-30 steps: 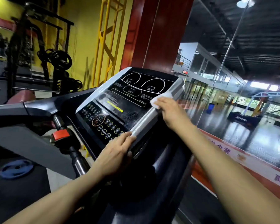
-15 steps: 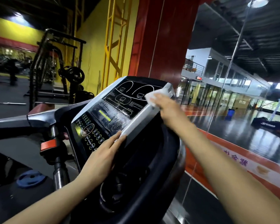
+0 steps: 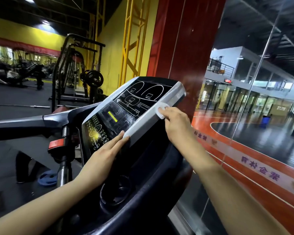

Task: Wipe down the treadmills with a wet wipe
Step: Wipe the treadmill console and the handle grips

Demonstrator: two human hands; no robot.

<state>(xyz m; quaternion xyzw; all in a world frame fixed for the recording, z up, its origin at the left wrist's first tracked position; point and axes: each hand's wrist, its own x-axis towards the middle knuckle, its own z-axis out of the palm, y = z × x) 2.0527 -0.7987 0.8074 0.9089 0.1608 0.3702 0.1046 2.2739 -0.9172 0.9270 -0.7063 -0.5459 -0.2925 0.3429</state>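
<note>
The treadmill console (image 3: 126,112) fills the middle of the view: a black panel with white outlines, a yellow strip and rows of round buttons, framed by a silver-grey rim. My right hand (image 3: 176,123) grips a bunched white wet wipe (image 3: 160,109) and presses it on the rim's right side, about midway along. My left hand (image 3: 107,150) lies flat with straight fingers on the console's lower right corner, fingertips touching the rim's near end.
A black handrail (image 3: 24,123) with a red safety clip (image 3: 56,143) runs off to the left. Below the console sits a dark tray with a cup holder (image 3: 115,190). A glass wall (image 3: 244,116) and red pillar (image 3: 182,39) stand close on the right. Weight racks (image 3: 78,72) are behind.
My right hand slid the wipe up the rim to its top corner, then back down toward its middle. My left hand stayed on the lower corner. The view tilted up.
</note>
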